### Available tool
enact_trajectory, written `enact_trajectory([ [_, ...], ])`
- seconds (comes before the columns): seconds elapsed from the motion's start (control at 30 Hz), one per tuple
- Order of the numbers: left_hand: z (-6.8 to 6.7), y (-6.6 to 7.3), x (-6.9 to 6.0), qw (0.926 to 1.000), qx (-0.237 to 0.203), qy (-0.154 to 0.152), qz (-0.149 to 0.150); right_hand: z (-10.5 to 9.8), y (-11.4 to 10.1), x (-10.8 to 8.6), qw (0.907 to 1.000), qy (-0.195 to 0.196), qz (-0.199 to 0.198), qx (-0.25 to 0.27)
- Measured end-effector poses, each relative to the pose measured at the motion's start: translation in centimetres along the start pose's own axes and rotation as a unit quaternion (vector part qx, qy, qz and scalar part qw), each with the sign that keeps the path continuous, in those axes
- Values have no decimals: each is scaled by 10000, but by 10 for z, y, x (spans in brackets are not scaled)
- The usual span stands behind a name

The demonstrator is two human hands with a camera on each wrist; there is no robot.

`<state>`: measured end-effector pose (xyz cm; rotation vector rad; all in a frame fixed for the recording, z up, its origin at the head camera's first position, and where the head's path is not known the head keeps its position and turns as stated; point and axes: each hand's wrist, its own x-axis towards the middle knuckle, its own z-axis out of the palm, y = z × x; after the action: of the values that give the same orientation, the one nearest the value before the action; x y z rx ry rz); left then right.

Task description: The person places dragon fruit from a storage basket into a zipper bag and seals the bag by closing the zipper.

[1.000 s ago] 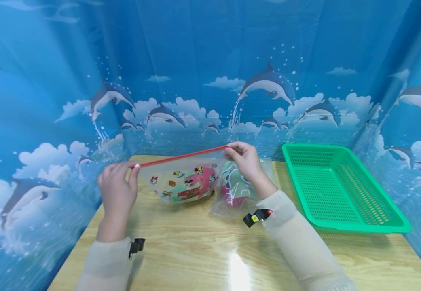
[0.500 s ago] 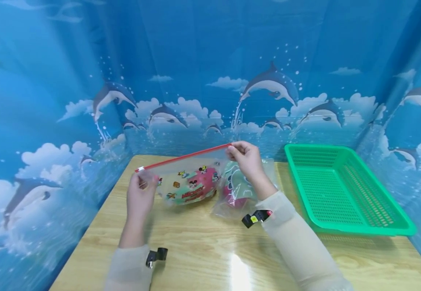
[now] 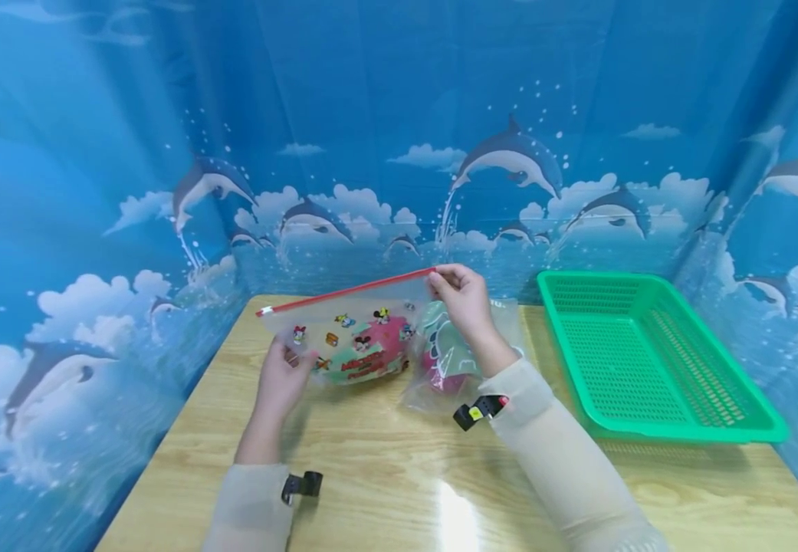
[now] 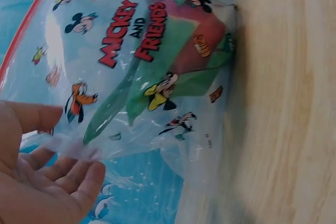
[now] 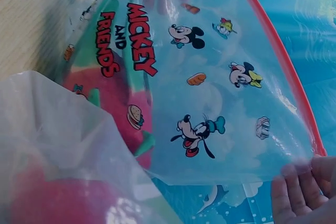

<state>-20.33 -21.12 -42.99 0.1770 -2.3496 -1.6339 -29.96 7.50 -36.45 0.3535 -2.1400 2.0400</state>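
A see-through zip bag (image 3: pixel 333 349) with a red slider strip (image 3: pixel 350 293) and cartoon prints is held up, tilted, above the table. Inside it lies a pink and green thing (image 4: pixel 197 51), its kind unclear through the plastic. My left hand (image 3: pixel 283 383) holds the bag's left side edge, below the white slider (image 3: pixel 267 310); in the left wrist view the thumb is in front and the fingers behind. At the top right corner of the bag, my right hand (image 3: pixel 464 303) pinches the end of the red strip. The strip looks closed along its length.
Behind and below my right hand, a second clear bag (image 3: pixel 443 368) with a pink and green thing inside lies on the wooden table (image 3: pixel 371 460). A green plastic basket (image 3: pixel 636 368) stands at the right. Blue dolphin-printed cloth (image 3: pixel 371 153) surrounds the table.
My left hand has left the slider end of the red strip and moved right and down to the bag's side edge. The right hand stays at its corner.
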Motion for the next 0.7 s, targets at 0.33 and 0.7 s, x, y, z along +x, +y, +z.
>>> enact_trajectory([
  [0.33, 4, -4, 2, 9993, 378, 27, -70, 10, 3, -2, 9769, -1350, 901, -1393],
  [0.7, 6, 0, 2, 9967, 807, -18, 80, 18, 13, -2, 9490, -1672, 871, -2527],
])
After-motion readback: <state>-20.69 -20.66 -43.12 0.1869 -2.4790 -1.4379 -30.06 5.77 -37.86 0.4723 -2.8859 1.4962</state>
